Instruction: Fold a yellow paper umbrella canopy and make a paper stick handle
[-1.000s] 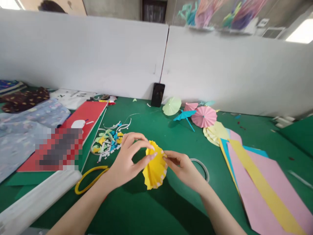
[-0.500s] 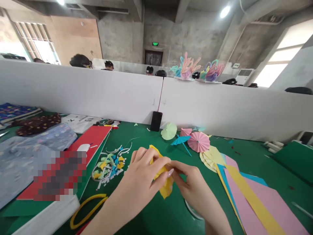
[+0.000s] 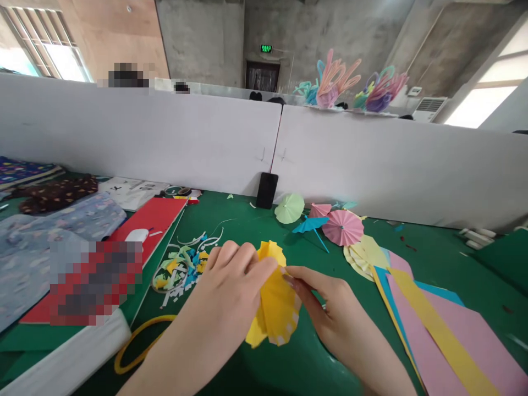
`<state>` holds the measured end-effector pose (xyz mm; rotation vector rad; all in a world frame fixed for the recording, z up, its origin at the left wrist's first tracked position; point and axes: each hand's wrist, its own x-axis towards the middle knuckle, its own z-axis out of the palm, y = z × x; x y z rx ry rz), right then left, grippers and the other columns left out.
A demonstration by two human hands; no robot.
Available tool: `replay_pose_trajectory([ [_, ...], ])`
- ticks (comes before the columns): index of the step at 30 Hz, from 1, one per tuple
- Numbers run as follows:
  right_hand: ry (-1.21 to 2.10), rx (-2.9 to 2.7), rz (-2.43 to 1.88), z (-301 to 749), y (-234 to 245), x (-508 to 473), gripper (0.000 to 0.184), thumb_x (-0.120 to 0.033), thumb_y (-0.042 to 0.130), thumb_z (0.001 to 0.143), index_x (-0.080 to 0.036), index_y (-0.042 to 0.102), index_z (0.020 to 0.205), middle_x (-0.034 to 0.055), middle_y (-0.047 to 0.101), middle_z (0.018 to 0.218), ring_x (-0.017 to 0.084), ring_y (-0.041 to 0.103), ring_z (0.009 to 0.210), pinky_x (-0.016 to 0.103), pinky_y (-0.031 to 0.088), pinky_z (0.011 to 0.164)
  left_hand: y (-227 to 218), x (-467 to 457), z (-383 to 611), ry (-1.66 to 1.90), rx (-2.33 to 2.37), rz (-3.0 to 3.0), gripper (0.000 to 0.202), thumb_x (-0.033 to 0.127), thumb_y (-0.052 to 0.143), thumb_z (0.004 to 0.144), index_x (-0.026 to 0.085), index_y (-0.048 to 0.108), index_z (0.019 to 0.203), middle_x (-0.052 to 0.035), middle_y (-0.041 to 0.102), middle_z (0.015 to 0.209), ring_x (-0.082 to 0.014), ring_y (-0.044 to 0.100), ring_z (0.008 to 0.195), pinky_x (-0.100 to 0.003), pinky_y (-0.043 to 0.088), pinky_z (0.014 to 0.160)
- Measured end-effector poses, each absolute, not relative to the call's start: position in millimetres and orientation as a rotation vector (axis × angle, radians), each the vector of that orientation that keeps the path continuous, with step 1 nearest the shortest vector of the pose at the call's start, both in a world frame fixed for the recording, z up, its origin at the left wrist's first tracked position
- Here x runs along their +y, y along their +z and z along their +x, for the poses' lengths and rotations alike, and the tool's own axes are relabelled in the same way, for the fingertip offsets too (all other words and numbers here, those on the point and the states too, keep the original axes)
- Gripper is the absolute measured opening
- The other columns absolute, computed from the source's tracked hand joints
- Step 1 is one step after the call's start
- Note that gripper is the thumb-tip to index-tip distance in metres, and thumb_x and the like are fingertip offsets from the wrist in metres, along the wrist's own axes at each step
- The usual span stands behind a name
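Right now, the fingers [image 3: 313, 276] of our right hand [image 3: 336, 302] pinch the edge of the yellow pleated paper [image 3: 280, 308], while our left hand [image 3: 233, 286] clasps its left side, fingertips hidden. We hold it above the green table [image 3: 243, 220], with the blue umbrella [image 3: 310, 224] and pink umbrella [image 3: 343, 227] farther off and paper scraps [image 3: 185, 269] to the left.

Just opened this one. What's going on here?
A person is handling a pleated yellow paper piece above a green table. The left hand holds it from one side, while the fingers of the right hand pinch its edge. Beyond the hands are small paper umbrellas in green, pink and blue. Paper scraps lie to the left, and coloured sheets to the right.
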<state>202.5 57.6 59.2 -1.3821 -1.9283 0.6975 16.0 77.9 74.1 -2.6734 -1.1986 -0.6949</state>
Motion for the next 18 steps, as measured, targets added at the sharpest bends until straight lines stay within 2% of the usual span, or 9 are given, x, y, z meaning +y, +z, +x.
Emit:
replay_pose_trajectory([
  [4, 0.739, -1.935, -1.386, 202.9, 59.6, 55.9, 0.027, -0.021, 0.037, 0.095, -0.025, 0.063, 0.098, 0.0002, 0.07, 0.086, 0.014, 0.06, 0.066, 0.021, 0.048, 0.057, 70.9, 76.7, 17.8, -0.61, -1.073, -2.691, 0.012, 0.011, 0.047, 0.086, 0.021, 0.051, 0.092, -0.0024, 0.051, 0.09, -0.0217, 0.046, 0.083, -0.04, 0.037, 0.074],
  [8, 0.739, -1.882, -1.4, 204.8, 58.5, 55.6, 0.027, -0.024, 0.037, 0.095, -0.025, 0.063, 0.102, 0.0014, 0.07, 0.09, 0.016, 0.063, 0.074, 0.022, 0.05, 0.06, 71.6, 75.1, 19.6, -0.664, -1.131, -2.715, 0.013, 0.011, 0.043, 0.089, 0.022, 0.047, 0.095, -0.0016, 0.05, 0.088, -0.0213, 0.046, 0.082, -0.042, 0.035, 0.077],
  [14, 0.75, -1.849, -1.401, 210.0, 59.9, 53.1, 0.025, -0.028, 0.04, 0.094, -0.025, 0.064, 0.103, 0.0013, 0.07, 0.086, 0.015, 0.06, 0.067, 0.024, 0.049, 0.057, 73.9, 73.8, 19.7, -0.902, -1.213, -2.767, 0.016, 0.008, 0.045, 0.087, 0.023, 0.04, 0.09, -0.0007, 0.048, 0.087, -0.0187, 0.044, 0.08, -0.034, 0.039, 0.069],
  [18, 0.789, -1.854, -1.416, 211.1, 63.0, 54.3, 0.024, -0.028, 0.039, 0.095, -0.025, 0.062, 0.1, 0.0005, 0.067, 0.083, 0.016, 0.059, 0.071, 0.026, 0.048, 0.061, 75.6, 77.0, 18.1, -1.051, -1.258, -2.775, 0.02, 0.001, 0.04, 0.086, 0.022, 0.038, 0.085, -0.0011, 0.044, 0.086, -0.0167, 0.041, 0.08, -0.03, 0.039, 0.066],
])
